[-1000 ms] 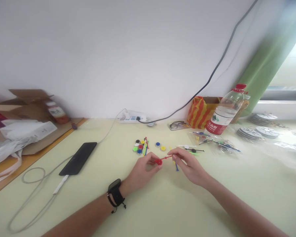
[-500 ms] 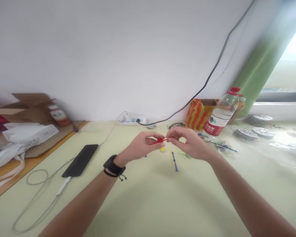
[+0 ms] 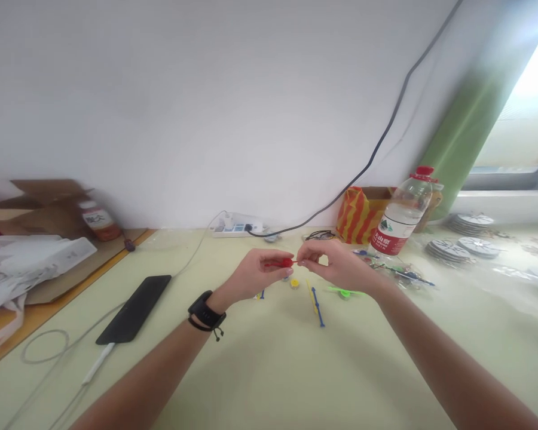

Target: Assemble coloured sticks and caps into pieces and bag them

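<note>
My left hand (image 3: 253, 276) is closed in a pinch on a small red plastic piece (image 3: 287, 263). From that piece a thin red rod (image 3: 295, 261) sticks out to the right, and the fingertips of my right hand (image 3: 336, 263) pinch its end. Both hands are above the table, close together. Below them lie a small round yellow piece (image 3: 295, 283), a blue stick (image 3: 318, 307) with an arrow-like tip, and a yellow stick (image 3: 312, 297) beside it. A bright green piece (image 3: 345, 293) with thin arms lies under my right wrist.
A black phone (image 3: 134, 309) on a cable lies at left, near a cardboard box (image 3: 49, 209). Against the wall is a power strip (image 3: 237, 227). At right stand a large water bottle (image 3: 401, 212), a striped bag (image 3: 358, 215) and stacked grey discs (image 3: 448, 251).
The view has shifted slightly, so the table things sit lower in it. Relative to them, my hands are a little higher, and more of the green piece shows. Both hands keep their pinch.
</note>
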Demonstrator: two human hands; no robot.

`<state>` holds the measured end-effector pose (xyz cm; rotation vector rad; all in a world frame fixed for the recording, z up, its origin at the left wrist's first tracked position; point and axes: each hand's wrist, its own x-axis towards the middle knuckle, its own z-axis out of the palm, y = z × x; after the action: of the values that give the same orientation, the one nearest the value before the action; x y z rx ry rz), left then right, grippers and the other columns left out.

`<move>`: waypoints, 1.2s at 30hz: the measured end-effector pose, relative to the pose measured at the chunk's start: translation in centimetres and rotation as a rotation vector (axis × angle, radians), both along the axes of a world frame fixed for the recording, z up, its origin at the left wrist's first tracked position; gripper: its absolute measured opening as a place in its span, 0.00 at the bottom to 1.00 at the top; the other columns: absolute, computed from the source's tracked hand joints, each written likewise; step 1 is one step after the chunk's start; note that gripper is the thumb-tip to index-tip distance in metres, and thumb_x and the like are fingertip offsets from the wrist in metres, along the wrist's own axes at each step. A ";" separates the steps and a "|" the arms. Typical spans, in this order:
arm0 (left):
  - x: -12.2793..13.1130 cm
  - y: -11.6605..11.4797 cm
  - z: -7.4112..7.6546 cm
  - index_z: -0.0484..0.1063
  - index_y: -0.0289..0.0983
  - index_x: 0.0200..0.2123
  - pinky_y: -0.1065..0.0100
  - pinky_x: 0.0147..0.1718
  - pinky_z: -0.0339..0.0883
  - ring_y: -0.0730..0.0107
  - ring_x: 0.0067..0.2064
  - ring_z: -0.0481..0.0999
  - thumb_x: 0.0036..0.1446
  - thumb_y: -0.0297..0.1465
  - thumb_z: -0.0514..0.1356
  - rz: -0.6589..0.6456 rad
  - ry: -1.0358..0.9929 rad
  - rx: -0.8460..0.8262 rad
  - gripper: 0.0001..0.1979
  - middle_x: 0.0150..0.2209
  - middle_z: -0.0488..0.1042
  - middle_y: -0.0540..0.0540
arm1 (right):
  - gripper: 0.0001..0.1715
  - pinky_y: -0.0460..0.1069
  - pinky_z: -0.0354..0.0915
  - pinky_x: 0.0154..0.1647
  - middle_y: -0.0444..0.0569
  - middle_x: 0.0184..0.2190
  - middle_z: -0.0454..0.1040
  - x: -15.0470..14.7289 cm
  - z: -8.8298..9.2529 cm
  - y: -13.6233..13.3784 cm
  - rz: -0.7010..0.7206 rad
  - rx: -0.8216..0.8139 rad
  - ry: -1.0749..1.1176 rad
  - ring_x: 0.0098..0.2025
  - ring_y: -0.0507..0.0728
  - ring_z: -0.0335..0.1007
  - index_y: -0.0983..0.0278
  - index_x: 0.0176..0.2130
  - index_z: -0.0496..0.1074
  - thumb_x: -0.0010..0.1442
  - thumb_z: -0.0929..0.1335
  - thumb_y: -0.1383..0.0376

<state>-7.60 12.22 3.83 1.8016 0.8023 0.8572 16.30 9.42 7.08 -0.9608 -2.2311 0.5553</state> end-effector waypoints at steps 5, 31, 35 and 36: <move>-0.3 -0.4 -0.6 0.80 0.36 0.51 0.54 0.52 0.77 0.51 0.51 0.81 0.57 0.40 0.71 0.003 -0.031 0.015 0.20 0.48 0.82 0.39 | 0.08 0.48 0.70 0.35 0.45 0.33 0.81 -0.3 -0.3 -0.3 -0.003 0.012 -0.020 0.35 0.54 0.77 0.59 0.39 0.75 0.66 0.66 0.68; 0.1 -1.1 -0.6 0.81 0.35 0.43 0.60 0.48 0.78 0.58 0.44 0.83 0.59 0.36 0.70 -0.018 -0.025 0.122 0.12 0.43 0.82 0.40 | 0.05 0.48 0.70 0.34 0.45 0.31 0.79 0.5 -0.3 -0.3 0.014 -0.036 -0.107 0.32 0.54 0.74 0.60 0.37 0.75 0.65 0.67 0.66; 0.1 -1.1 -1.0 0.81 0.34 0.41 0.63 0.42 0.78 0.60 0.40 0.83 0.59 0.35 0.70 -0.014 -0.003 0.120 0.11 0.39 0.83 0.40 | 0.05 0.49 0.70 0.35 0.46 0.31 0.79 0.6 -0.4 -0.2 0.040 -0.076 -0.114 0.33 0.55 0.74 0.61 0.38 0.75 0.65 0.67 0.66; 0.1 -1.1 -1.0 0.81 0.33 0.40 0.64 0.40 0.77 0.60 0.39 0.83 0.58 0.35 0.70 -0.013 -0.001 0.116 0.11 0.38 0.83 0.40 | 0.05 0.49 0.70 0.35 0.47 0.32 0.79 0.6 -0.4 -0.2 0.041 -0.083 -0.117 0.33 0.55 0.74 0.61 0.38 0.75 0.65 0.68 0.66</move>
<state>-7.51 11.12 2.82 1.9054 0.7531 0.9123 16.86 9.18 6.73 -1.0142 -2.3523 0.6288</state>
